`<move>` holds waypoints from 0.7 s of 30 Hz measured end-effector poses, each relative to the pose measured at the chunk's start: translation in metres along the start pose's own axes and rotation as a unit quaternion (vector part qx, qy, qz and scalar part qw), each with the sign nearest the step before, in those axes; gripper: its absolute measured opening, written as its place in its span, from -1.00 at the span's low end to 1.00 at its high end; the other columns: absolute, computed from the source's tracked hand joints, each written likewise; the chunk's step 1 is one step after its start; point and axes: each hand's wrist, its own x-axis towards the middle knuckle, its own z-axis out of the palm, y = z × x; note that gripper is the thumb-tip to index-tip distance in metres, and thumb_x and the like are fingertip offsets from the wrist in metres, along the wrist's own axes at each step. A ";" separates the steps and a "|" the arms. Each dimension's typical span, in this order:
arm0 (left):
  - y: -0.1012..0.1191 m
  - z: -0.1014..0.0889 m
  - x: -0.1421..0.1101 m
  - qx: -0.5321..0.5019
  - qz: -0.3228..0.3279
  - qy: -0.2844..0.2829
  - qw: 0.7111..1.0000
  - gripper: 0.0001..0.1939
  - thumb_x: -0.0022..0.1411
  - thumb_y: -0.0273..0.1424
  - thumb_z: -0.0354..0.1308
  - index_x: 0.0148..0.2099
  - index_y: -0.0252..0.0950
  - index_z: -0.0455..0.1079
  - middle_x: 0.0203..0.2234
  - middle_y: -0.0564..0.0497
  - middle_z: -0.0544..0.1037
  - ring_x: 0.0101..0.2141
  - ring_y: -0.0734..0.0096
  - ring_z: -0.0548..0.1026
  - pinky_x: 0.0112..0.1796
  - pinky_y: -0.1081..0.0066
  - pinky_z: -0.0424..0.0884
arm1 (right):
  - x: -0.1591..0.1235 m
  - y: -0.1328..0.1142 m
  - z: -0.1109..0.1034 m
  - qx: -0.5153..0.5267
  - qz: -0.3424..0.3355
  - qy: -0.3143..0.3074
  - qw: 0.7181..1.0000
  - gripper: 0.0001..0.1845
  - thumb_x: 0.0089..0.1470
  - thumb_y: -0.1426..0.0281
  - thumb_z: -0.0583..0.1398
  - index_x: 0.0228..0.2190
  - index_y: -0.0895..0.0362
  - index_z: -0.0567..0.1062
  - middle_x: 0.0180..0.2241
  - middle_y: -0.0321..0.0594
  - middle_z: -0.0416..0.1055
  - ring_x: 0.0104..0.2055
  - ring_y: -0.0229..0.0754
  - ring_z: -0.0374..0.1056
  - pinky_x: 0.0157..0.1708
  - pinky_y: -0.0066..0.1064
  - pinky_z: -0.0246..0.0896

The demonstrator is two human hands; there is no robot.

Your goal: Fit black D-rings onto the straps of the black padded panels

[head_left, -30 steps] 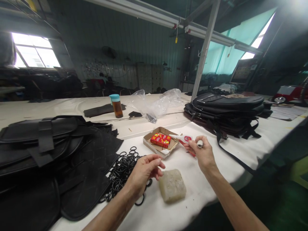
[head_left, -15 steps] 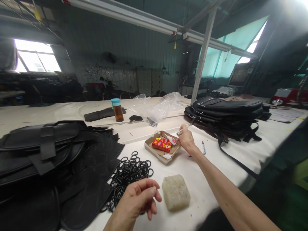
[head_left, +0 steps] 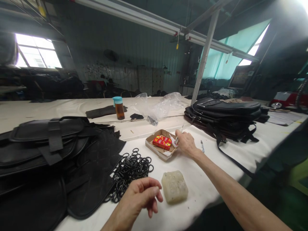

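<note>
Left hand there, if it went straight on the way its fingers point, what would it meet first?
Most likely the pale, translucent block, just past the fingertips of the left hand. Depth is unclear from this one view, so it might pass above it.

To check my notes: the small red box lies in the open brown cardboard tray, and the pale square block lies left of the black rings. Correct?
Not left: the head view shows the pale block right of the black rings; the rest stands.

The white table before me bore stacked black bags, a heap of black rings, a cloudy block, a cardboard tray and a blue-lidded bottle.
</note>
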 end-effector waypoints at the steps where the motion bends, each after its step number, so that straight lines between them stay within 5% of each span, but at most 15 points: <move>1: 0.005 -0.005 0.004 0.027 0.014 0.009 1.000 -0.83 -0.01 -0.34 0.19 -0.40 -0.36 0.42 -0.57 -0.02 0.49 -0.64 0.52 0.36 -0.63 0.53 0.22 | 0.003 -0.004 0.003 -0.017 -0.015 -0.011 1.000 -0.69 0.16 0.29 0.14 -0.09 0.18 0.37 -0.11 -0.15 0.35 -0.15 -0.14 0.34 -0.17 -0.18 0.29; 3: 0.021 -0.020 0.019 0.127 0.057 0.063 0.988 -0.87 0.04 -0.39 0.13 -0.38 -0.35 0.42 -0.57 -0.01 0.49 -0.60 0.48 0.39 -0.61 0.52 0.25 | 0.009 -0.009 0.009 -0.044 -0.039 -0.030 0.998 -0.68 0.16 0.29 0.14 -0.08 0.18 0.37 -0.10 -0.14 0.34 -0.13 -0.12 0.33 -0.16 -0.16 0.28; 5: 0.041 -0.042 0.045 0.284 0.098 0.163 0.940 -0.88 0.08 -0.46 0.07 -0.36 -0.33 0.43 -0.54 0.01 0.50 -0.56 0.46 0.42 -0.56 0.50 0.30 | 0.012 -0.011 0.015 -0.063 -0.053 -0.043 0.996 -0.68 0.16 0.29 0.14 -0.08 0.19 0.36 -0.10 -0.14 0.35 -0.13 -0.13 0.34 -0.16 -0.16 0.28; 8: 0.066 -0.076 0.095 0.349 0.087 0.237 0.903 -0.92 0.12 -0.46 0.13 -0.36 -0.35 0.43 -0.44 -0.01 0.51 -0.41 0.41 0.46 -0.37 0.43 0.39 | 0.014 -0.011 0.021 -0.082 -0.063 -0.053 0.993 -0.68 0.17 0.28 0.13 -0.09 0.19 0.36 -0.13 -0.15 0.36 -0.16 -0.14 0.34 -0.17 -0.17 0.28; 11: 0.078 -0.099 0.147 0.387 0.049 0.276 0.878 -0.77 0.22 -0.33 0.09 -0.10 -0.30 0.37 -0.14 -0.06 0.45 -0.21 0.33 0.45 -0.22 0.26 0.41 | 0.016 -0.011 0.023 -0.094 -0.064 -0.055 0.992 -0.69 0.17 0.27 0.12 -0.10 0.19 0.36 -0.16 -0.16 0.36 -0.18 -0.15 0.34 -0.17 -0.18 0.26; 16: 0.079 -0.109 0.210 0.406 -0.016 0.322 0.855 -0.66 0.21 -0.31 0.10 0.03 -0.28 0.29 -0.05 -0.10 0.39 -0.11 0.24 0.42 -0.16 0.18 0.40 | 0.023 -0.008 0.019 -0.098 -0.055 -0.051 0.992 -0.71 0.16 0.28 0.12 -0.13 0.18 0.36 -0.24 -0.20 0.36 -0.22 -0.16 0.32 -0.21 -0.22 0.23; 21: 0.077 -0.107 0.236 0.372 -0.040 0.330 0.867 -0.63 0.20 -0.31 0.12 0.03 -0.32 0.29 -0.06 -0.12 0.39 -0.11 0.22 0.42 -0.17 0.18 0.40 | 0.030 -0.001 0.016 -0.082 -0.069 -0.054 0.993 -0.77 0.16 0.39 0.10 -0.13 0.18 0.33 -0.33 -0.24 0.36 -0.29 -0.18 0.31 -0.26 -0.28 0.17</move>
